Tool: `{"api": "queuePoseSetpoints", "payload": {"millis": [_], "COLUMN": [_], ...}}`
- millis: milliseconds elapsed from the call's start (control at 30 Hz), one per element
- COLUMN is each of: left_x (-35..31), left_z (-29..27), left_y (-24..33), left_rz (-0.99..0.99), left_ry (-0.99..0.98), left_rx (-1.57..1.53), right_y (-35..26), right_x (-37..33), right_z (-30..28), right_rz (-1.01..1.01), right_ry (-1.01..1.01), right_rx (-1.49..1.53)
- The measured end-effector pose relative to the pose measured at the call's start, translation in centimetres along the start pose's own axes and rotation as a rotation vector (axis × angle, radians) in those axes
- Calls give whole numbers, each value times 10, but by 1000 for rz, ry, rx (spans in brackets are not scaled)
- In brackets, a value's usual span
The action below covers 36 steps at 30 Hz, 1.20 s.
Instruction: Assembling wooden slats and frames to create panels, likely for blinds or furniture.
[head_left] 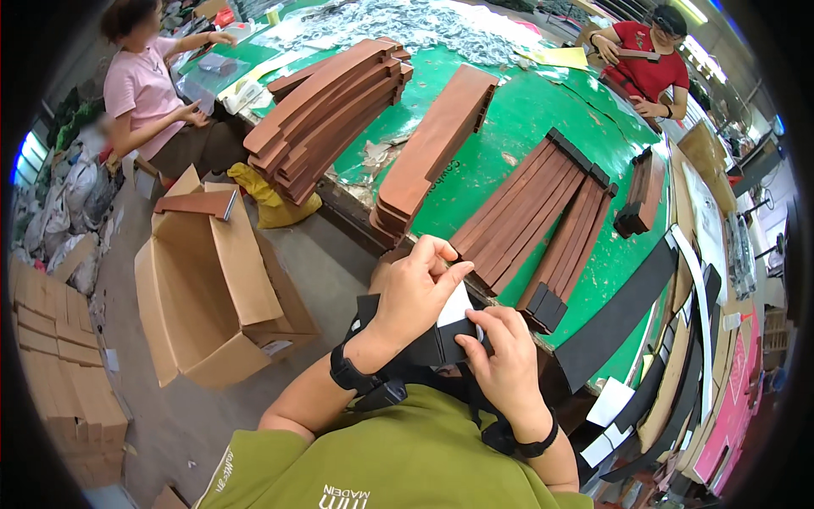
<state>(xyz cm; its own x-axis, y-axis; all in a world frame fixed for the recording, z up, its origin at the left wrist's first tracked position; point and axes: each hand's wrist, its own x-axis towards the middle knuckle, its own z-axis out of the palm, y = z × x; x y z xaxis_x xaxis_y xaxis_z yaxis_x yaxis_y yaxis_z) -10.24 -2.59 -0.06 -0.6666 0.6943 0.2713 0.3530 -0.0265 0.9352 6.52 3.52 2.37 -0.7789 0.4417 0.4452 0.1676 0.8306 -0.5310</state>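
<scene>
My right hand (506, 346) pinches the edge of a black flat strip (431, 346) between thumb and fingers, close to my body. A white sheet-like patch (458, 304) lies against the strip, between my two hands. Just above it, my left hand (414, 293) is closed, with thumb and index fingertip meeting; whatever is between them is too small to make out. Part of the black strip passes behind my left wrist. On the table edge past my hands lies a row of brown strap-like pieces with black ends (517, 216).
A green-topped table (441, 187) carries stacked brown pieces (335, 110). An open cardboard box (208, 288) stands at left with a brown piece on its flap. Black strips (623, 305) lie at right. A person in pink (144, 85) and one in red (649, 64) are across the table.
</scene>
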Motion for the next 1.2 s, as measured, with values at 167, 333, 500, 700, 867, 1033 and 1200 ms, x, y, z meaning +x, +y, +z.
{"api": "queuePoseSetpoints", "payload": {"millis": [167, 333, 500, 700, 867, 1033, 1200], "left_x": [-2, 1, -28, -37, -35, -32, -35], "left_z": [1, -12, -15, 13, 24, 27, 32], "left_y": [-5, -24, -14, -3, -6, -11, -7], "left_rz": [71, 37, 329, 301, 341, 368, 200], "left_ry": [18, -296, -344, -408, -255, -272, -264], "left_rx": [131, 312, 260, 327, 344, 492, 304], "right_y": [-5, -3, 32, 43, 48, 48, 73], "right_x": [2, 14, 8, 10, 8, 19, 21], "right_z": [4, 1, -12, -14, -12, -20, -19], "right_rz": [202, -308, 296, 266, 330, 167, 99], "right_ry": [-101, 5, 21, -31, -17, 18, -55], "right_rx": [256, 166, 253, 223, 342, -139, -342]}}
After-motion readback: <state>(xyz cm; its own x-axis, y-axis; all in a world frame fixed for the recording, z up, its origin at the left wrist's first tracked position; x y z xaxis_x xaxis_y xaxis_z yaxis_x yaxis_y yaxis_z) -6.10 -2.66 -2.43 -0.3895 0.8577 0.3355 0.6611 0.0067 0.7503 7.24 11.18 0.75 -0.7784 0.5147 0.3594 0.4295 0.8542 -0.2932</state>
